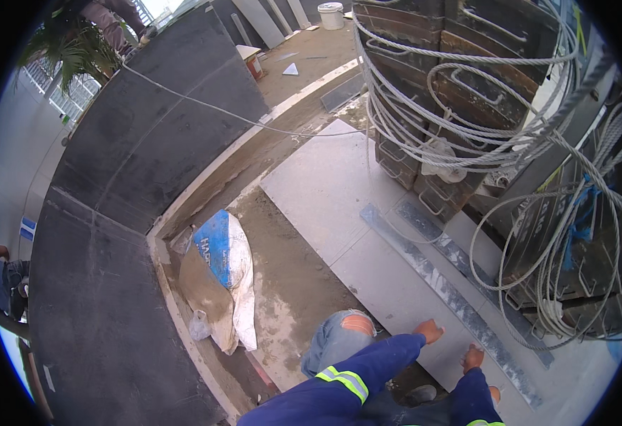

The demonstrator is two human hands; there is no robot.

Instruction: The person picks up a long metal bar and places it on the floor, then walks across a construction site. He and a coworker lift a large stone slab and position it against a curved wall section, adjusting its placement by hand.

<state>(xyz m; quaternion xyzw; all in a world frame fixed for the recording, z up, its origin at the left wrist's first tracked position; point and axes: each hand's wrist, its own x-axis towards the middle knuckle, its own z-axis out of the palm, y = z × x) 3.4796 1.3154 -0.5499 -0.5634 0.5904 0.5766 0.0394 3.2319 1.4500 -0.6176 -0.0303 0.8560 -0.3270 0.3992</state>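
Both hands are low over large pale grey tiles (389, 284), in front of my bent knees. My left hand (429, 331) is closed, its fingers curled; whatever lies inside them, if anything, is hidden. Just right of it and nearer to me, my right hand (472, 358) is closed too, knuckles up, its inside out of sight. Whether either hand touches the tile I cannot tell. Beyond my hands, a long, narrow grey strip with pale smears (453, 305) lies across the tiles. A second, darker strip (456, 252) runs alongside it.
Stacked dark blocks with metal handles (453, 78) stand at right, draped with grey rope coils (467, 153). A blue and white sack (226, 259) lies on the bare mortar bed to the left. Dark slabs (112, 305) slope beyond. A white bucket (331, 15) stands far off.
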